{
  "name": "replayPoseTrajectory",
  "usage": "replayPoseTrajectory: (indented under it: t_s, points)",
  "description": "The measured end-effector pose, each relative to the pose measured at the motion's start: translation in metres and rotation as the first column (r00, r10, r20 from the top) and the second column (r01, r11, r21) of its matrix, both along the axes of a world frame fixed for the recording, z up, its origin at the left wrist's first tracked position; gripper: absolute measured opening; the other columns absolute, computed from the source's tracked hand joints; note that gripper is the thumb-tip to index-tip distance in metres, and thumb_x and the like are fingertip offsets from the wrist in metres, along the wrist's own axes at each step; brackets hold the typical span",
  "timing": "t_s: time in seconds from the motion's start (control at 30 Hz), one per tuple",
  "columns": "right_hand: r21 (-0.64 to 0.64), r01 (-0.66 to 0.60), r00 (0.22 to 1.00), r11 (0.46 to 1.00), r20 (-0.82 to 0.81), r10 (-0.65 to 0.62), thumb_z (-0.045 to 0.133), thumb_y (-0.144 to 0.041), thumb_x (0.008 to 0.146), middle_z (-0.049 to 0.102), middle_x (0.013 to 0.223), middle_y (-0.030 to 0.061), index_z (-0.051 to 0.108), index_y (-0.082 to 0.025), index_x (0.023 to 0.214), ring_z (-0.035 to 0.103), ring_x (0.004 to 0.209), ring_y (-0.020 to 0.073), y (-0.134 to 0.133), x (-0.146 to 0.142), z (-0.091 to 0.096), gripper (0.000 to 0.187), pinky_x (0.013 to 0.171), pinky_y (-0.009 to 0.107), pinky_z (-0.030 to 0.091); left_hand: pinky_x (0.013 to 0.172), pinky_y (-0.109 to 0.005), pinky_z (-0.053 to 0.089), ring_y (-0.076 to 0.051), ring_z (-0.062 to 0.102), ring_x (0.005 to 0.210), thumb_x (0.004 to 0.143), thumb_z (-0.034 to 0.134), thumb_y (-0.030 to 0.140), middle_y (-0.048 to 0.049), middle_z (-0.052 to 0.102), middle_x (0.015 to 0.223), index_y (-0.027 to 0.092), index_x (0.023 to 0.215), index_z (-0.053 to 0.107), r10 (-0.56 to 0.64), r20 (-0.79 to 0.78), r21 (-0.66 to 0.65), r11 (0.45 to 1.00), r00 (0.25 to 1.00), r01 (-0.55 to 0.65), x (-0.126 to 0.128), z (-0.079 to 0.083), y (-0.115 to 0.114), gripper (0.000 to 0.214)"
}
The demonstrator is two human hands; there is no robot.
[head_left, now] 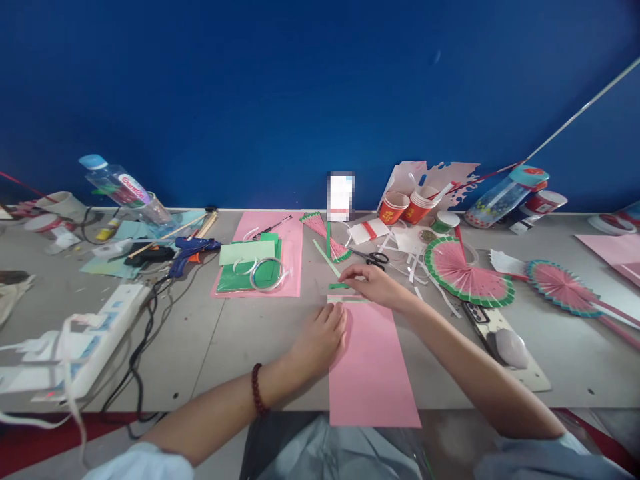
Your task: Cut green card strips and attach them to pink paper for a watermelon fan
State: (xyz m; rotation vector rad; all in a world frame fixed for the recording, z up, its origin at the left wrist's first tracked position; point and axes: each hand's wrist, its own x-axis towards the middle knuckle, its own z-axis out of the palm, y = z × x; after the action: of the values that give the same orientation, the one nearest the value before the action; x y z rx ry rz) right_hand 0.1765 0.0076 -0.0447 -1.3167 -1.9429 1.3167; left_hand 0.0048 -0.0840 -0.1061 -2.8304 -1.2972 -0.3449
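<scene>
A long pink paper sheet point(373, 373) lies in front of me on the grey table point(240, 333), running to its near edge. My left hand point(320, 339) rests flat on the sheet's left side with fingers stretched out. My right hand point(374, 283) sits at the sheet's far end, fingers pinched on a narrow green paper strip point(339, 286) next to a white strip along the sheet's top edge.
Black scissors point(373, 257) lie just beyond my right hand. Watermelon paper fans point(465, 273) and paper cups point(407, 207) are to the right, green and pink paper with a tape ring point(267, 273) and a blue glue gun point(193, 250) to the left, a power strip point(100, 333) far left.
</scene>
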Motion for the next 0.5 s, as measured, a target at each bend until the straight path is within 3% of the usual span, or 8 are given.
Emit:
replayPoseTrajectory:
  t_s: [0.1, 0.23, 0.37, 0.5]
  points:
    - [0.105, 0.052, 0.998, 0.993, 0.04, -0.056, 0.047, -0.021, 0.084, 0.069, 0.095, 0.0025, 0.068, -0.021, 0.089, 0.06, 0.083, 0.0156, -0.01, 0.007, 0.005, 0.021, 0.07, 0.026, 0.045, 0.091, -0.04, 0.04, -0.028, 0.052, 0.114, 0.088, 0.044, 0.021, -0.0162, 0.059, 0.123, 0.007, 0.126, 0.051, -0.016, -0.038, 0.002, 1.0, 0.999, 0.016, 0.0, 0.003, -0.001, 0.04]
    - [0.134, 0.022, 0.993, 0.991, 0.115, -0.038, 0.044, -0.013, 0.082, 0.07, 0.096, 0.0028, 0.069, -0.021, 0.085, 0.062, 0.087, 0.0171, -0.021, 0.008, 0.008, 0.027, 0.076, 0.028, 0.045, 0.085, -0.04, 0.042, -0.027, 0.055, 0.106, 0.088, 0.046, 0.02, -0.0155, 0.061, 0.117, 0.009, 0.126, 0.051, -0.007, 0.017, -0.015, 1.0, 1.0, 0.007, -0.003, 0.004, 0.001, 0.039]
    - [0.134, 0.01, 0.99, 0.991, 0.139, -0.029, 0.043, -0.009, 0.079, 0.071, 0.096, 0.0034, 0.07, -0.021, 0.083, 0.062, 0.087, 0.0176, -0.026, 0.008, 0.003, 0.03, 0.079, 0.028, 0.044, 0.077, -0.035, 0.044, -0.022, 0.058, 0.089, 0.09, 0.044, 0.017, -0.0096, 0.065, 0.1, 0.016, 0.105, 0.062, 0.026, 0.266, -0.088, 0.996, 0.964, -0.003, -0.011, 0.005, 0.009, 0.024]
    - [0.135, -0.008, 0.993, 0.991, 0.116, -0.008, 0.044, -0.01, 0.079, 0.07, 0.097, 0.0034, 0.07, -0.022, 0.086, 0.062, 0.087, 0.0173, -0.029, 0.006, 0.0, 0.03, 0.077, 0.028, 0.044, 0.072, -0.031, 0.044, -0.018, 0.058, 0.079, 0.087, 0.055, 0.031, -0.0041, 0.062, 0.08, 0.019, 0.087, 0.063, 0.208, 0.536, -0.23, 0.968, 0.818, -0.095, -0.017, 0.013, 0.018, 0.015]
